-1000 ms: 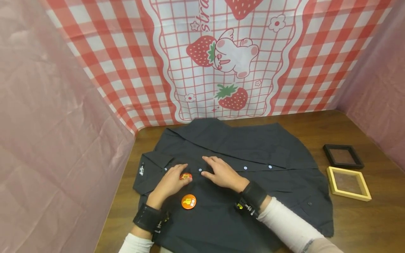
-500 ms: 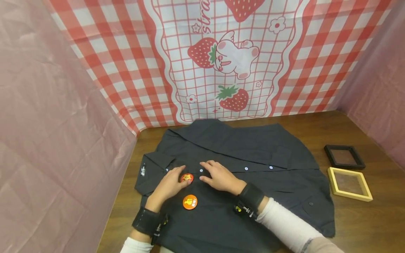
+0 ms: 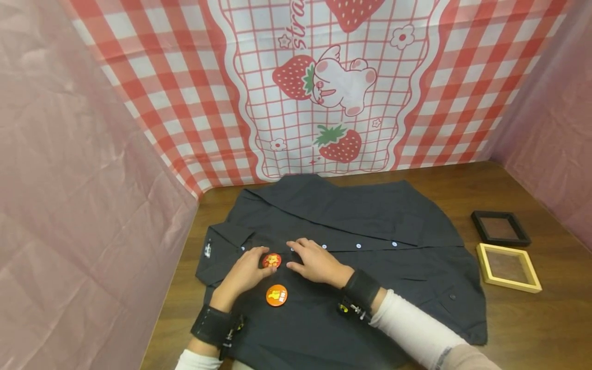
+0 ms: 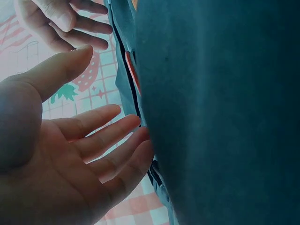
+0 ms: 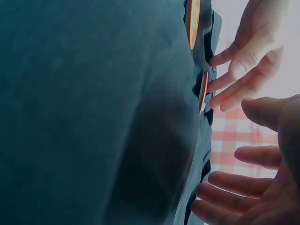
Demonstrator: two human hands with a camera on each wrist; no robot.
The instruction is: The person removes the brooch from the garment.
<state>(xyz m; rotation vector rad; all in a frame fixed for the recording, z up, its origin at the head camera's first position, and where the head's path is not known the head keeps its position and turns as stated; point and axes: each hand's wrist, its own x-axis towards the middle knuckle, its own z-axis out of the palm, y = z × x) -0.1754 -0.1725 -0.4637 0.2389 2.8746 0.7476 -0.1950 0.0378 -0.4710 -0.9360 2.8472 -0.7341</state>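
A dark grey button-up shirt (image 3: 324,318) lies spread out, its collar to the left. On its front sit a red round pin badge (image 3: 271,260) with a yellow figure and, just nearer the person, an orange pin badge (image 3: 276,295) with a thumbs-up print. My left hand (image 3: 244,272) curves loosely around the left side of the red badge, thumb tip by its lower edge. To the badge's right, my right hand (image 3: 319,262) hovers low over the button strip with fingers spread. In the left wrist view, the left fingers (image 4: 112,140) are relaxed and hold nothing.
On the wooden table (image 3: 546,329) at the right lie a black frame (image 3: 522,239) and a yellow frame (image 3: 511,283). A red-checked strawberry cloth (image 3: 342,82) hangs behind the table. Pink cloth (image 3: 92,205) walls off the left side, and similar cloth hangs at the right.
My right hand has shifted slightly left and nearer the person, uncovering another shirt button. The left fingers have drawn back a little, so the red badge shows more fully. Both badges stay in place.
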